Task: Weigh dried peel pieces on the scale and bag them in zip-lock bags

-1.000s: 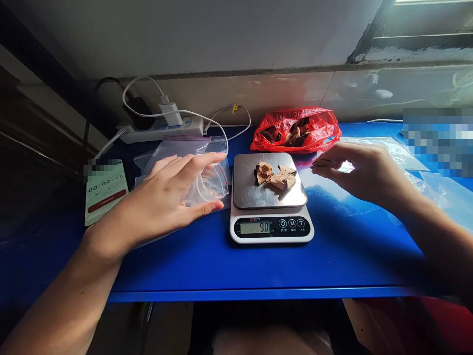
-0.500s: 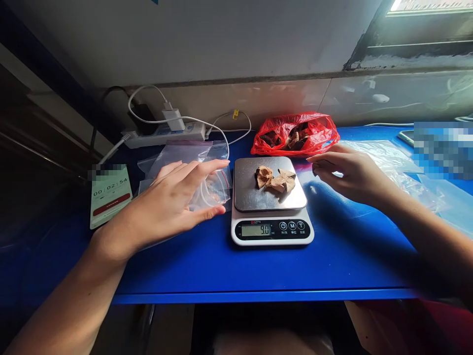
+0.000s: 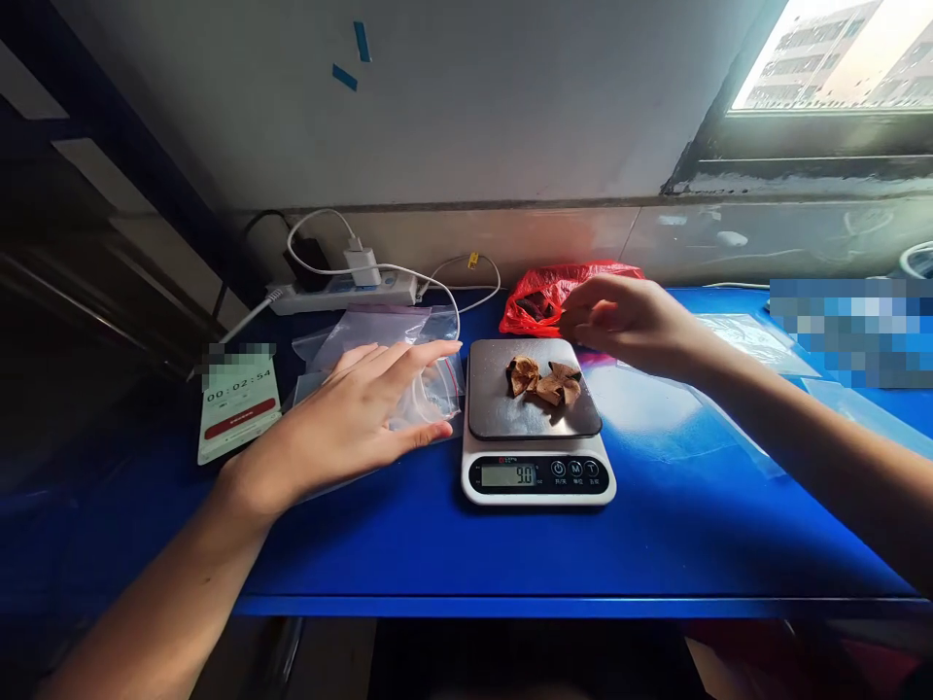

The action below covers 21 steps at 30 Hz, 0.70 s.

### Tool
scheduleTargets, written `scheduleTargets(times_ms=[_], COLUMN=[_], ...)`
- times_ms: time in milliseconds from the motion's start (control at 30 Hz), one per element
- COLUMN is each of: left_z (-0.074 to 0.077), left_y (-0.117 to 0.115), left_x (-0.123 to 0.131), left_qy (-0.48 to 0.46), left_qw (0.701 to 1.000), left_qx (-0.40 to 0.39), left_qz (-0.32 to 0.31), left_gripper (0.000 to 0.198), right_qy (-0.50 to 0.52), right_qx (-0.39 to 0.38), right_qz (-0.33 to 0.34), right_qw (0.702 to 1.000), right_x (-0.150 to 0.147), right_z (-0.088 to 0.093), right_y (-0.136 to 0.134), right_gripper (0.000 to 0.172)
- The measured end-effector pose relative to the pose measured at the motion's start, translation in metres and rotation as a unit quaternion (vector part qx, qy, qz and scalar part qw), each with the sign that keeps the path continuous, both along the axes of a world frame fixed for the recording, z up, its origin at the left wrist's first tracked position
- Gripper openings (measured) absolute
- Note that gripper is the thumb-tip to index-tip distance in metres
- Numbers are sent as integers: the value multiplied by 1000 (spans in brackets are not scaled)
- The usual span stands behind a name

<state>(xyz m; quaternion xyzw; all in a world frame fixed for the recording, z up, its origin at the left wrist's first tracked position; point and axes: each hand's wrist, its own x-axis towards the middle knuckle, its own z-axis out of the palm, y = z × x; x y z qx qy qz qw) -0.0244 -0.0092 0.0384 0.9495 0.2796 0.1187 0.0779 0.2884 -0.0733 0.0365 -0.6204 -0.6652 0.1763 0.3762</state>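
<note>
A white kitchen scale (image 3: 539, 494) with a metal plate stands on the blue table. Dried brown pieces (image 3: 555, 385), curled and leathery, lie on its plate, and the display reads 9.0. Left of the scale, my left hand (image 3: 357, 403) is open, thumb apart from the fingers, over clear zip bags (image 3: 437, 384). My right hand (image 3: 619, 316) is at the front of a red plastic bag (image 3: 525, 316) behind the scale. Its fingers are curled together, and their tips are partly hidden. Darker dried pieces show inside the red bag.
A phone (image 3: 239, 403) showing a timer at 00:02:54 lies at the left. Behind the zip bags are a white power strip (image 3: 306, 295) and a charger (image 3: 360, 266) with cables. More clear plastic bags (image 3: 758, 342) lie at the right.
My right hand has moved left and in front of the red bag, covering its right part. My left hand keeps its place by the scale. The camera view has tilted up.
</note>
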Motion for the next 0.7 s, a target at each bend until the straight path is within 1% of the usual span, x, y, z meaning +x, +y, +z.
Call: scheduleTargets(times_ms=[100,200,267,333,433,700], left_z=[-1,0,0,1,1,0], left_y=[0,0,0,-1,-1,-1], left_x=[-2,-2,-2,-2,-3,-3], left_qy=[-5,-3,0,2,10,12], left_qw=[1000,1000,1000,1000,1000,1000], left_qx=[0,-4,-6,-9,-15,-7], left_qz=[0,1,3,8,16,2], left_gripper=[65,63,63,65,67,68], right_qy=[-80,-116,-131,-146,-174,-223], right_qx=[-54,-87,-95,-91,-75,-44], right_qz=[63,108,127,146,174,173], right_qw=[993,984,979,974,966,958], right_x=[-15,-24,-25,-23,-20,-19], right_z=[5,5,4,4,3,-2], right_y=[14,25,31,36,42,42], right_gripper=[16,25,30,33,31,25])
